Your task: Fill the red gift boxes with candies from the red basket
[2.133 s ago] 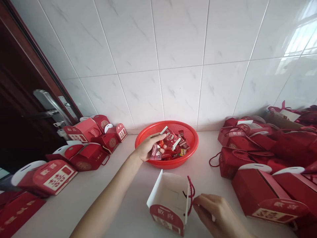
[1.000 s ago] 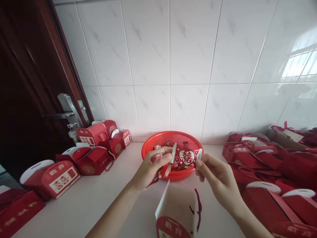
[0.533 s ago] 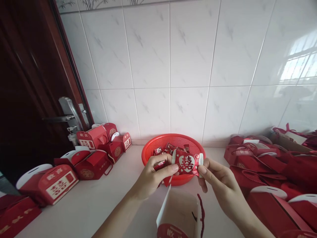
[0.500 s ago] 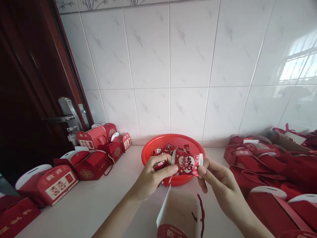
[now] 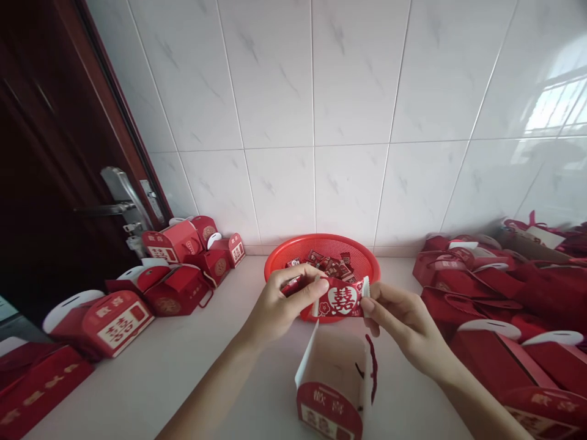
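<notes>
The left grip [image 5: 316,282] and right grip [image 5: 367,300] pinch a crinkly red wrapper [image 5: 342,299] above an open cardboard box [image 5: 332,373], before a mesh basket [image 5: 279,252].

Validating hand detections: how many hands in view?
2. The left hand grips the left end of the red packet; the right hand pinches its right end, both above the open box. Some fingers are partly hidden.

White tiled wall [image 5: 275,122], dark, apparently wooden door [image 5: 50,153].
</notes>
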`<action>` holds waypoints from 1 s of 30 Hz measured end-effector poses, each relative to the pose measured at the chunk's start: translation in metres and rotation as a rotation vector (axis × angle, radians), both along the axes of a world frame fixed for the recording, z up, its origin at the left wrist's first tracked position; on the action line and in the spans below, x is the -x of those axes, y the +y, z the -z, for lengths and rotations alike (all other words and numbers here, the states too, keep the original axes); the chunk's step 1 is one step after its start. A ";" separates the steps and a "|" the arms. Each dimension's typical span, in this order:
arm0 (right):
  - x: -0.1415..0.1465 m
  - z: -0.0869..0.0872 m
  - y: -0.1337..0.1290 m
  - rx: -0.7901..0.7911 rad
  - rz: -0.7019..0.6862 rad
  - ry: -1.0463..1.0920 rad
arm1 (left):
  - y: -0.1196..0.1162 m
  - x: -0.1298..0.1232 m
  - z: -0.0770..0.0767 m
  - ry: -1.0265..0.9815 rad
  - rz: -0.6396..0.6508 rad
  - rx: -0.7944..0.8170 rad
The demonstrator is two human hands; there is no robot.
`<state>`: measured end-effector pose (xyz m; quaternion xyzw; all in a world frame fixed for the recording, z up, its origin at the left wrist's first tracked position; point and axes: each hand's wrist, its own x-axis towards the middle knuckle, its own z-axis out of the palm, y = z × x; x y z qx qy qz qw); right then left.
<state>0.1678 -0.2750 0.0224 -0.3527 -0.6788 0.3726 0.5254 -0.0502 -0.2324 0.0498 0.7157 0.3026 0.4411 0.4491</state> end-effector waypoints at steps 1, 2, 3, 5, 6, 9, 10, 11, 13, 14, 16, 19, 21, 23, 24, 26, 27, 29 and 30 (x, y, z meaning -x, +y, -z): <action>0.000 -0.001 -0.001 -0.014 0.011 -0.017 | 0.000 0.000 0.000 0.006 -0.001 -0.019; 0.000 -0.001 -0.002 -0.028 0.025 -0.023 | -0.001 0.000 -0.001 0.014 -0.002 -0.035; 0.000 -0.001 -0.002 -0.043 0.041 -0.018 | -0.002 0.000 -0.002 0.026 -0.001 -0.047; 0.000 -0.001 -0.002 -0.065 0.072 0.012 | -0.003 -0.001 -0.004 0.050 -0.002 -0.057; 0.000 -0.001 -0.001 -0.068 0.082 0.027 | -0.004 -0.001 -0.005 0.059 -0.004 -0.061; 0.001 -0.001 0.000 -0.051 0.084 0.059 | -0.004 -0.004 -0.004 0.062 0.000 -0.055; 0.002 -0.001 0.000 -0.043 0.082 0.074 | -0.003 -0.005 -0.002 0.050 0.000 -0.045; 0.002 -0.001 0.000 -0.035 0.083 0.095 | -0.003 -0.006 0.000 0.036 -0.002 -0.033; 0.004 -0.001 0.000 -0.023 0.093 0.154 | -0.001 -0.008 0.003 -0.001 -0.012 -0.004; 0.004 -0.001 0.000 -0.018 0.097 0.183 | -0.001 -0.009 0.004 -0.016 -0.017 0.012; 0.005 -0.001 0.001 -0.009 0.093 0.230 | -0.001 -0.010 0.006 -0.036 -0.024 0.041; 0.006 0.000 0.001 0.023 0.052 0.254 | -0.003 -0.011 0.006 -0.046 -0.034 0.051; 0.006 0.000 0.001 0.057 0.031 0.255 | -0.004 -0.011 0.004 -0.043 -0.054 0.022; 0.005 -0.001 0.001 0.089 0.019 0.257 | -0.005 -0.011 0.003 -0.040 -0.077 -0.011; 0.005 -0.001 0.001 0.100 0.009 0.254 | -0.006 -0.011 0.002 -0.040 -0.085 -0.025; 0.004 -0.002 0.002 0.117 -0.025 0.224 | -0.007 -0.010 0.001 -0.047 -0.098 -0.045; 0.003 -0.003 0.002 0.125 -0.043 0.201 | -0.007 -0.010 0.000 -0.052 -0.106 -0.052; 0.003 -0.003 0.002 0.142 -0.074 0.161 | -0.007 -0.009 0.001 -0.061 -0.122 -0.063; 0.003 -0.002 0.002 0.149 -0.084 0.149 | -0.007 -0.009 0.001 -0.066 -0.131 -0.062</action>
